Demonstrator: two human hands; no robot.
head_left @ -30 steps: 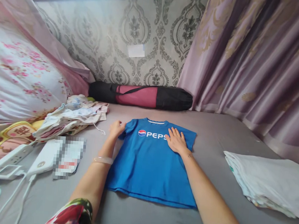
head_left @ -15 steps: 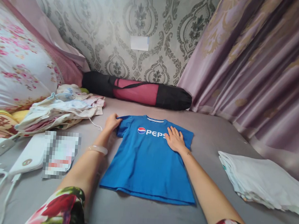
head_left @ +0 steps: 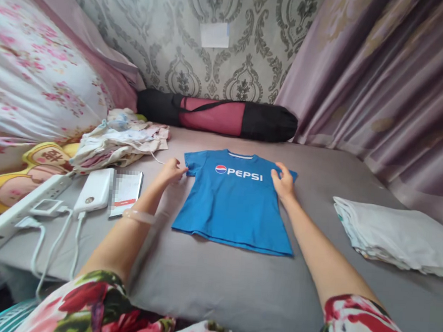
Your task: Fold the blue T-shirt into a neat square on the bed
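A small blue T-shirt (head_left: 236, 202) with a white printed logo lies flat, front up, on the grey bed sheet (head_left: 206, 281). My left hand (head_left: 171, 171) pinches the edge of its left sleeve. My right hand (head_left: 284, 182) is closed on the right sleeve at the shirt's far corner. Both forearms reach out along the shirt's two sides.
A heap of pale clothes (head_left: 120, 138) lies at the left, a folded white stack (head_left: 394, 236) at the right. A black and pink roll bag (head_left: 217, 116) lies along the wall. A power bank (head_left: 94, 190), cables and a power strip (head_left: 9, 212) sit at the left edge.
My right hand slid off the chest print to the right sleeve and closed on it. The left hand stays at the left sleeve. The view pulled back and tilted down.
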